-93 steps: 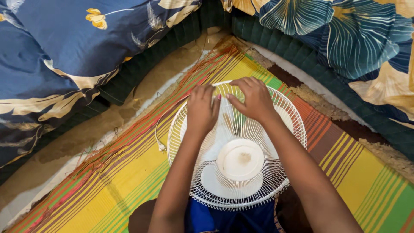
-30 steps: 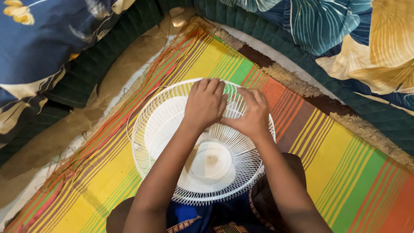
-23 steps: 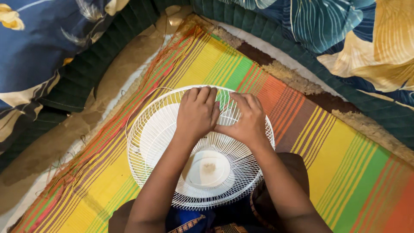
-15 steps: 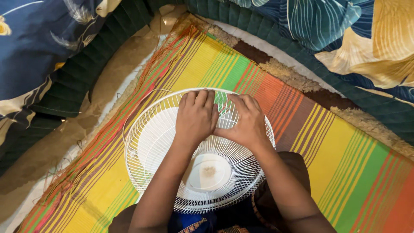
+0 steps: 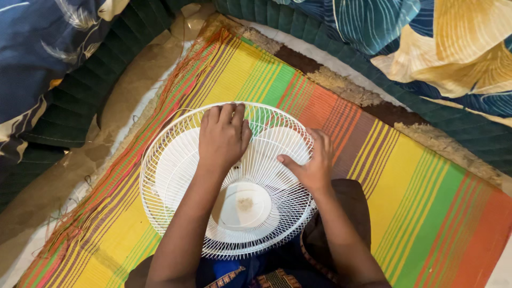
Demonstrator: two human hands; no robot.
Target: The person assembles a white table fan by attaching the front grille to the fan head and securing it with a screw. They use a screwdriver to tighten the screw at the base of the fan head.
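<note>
On the striped woven mat (image 5: 426, 213) lies a white wire fan guard (image 5: 176, 176), its near edge against the person's lap. The left hand (image 5: 224, 136) presses flat, fingers together, on the guard's far rim. The right hand (image 5: 314, 162) curls over its right rim, thumb on the wires.

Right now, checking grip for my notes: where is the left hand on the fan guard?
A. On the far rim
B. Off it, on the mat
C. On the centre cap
A: the left hand lies over the far rim of the fan guard, fingers curled on the wires.
</note>
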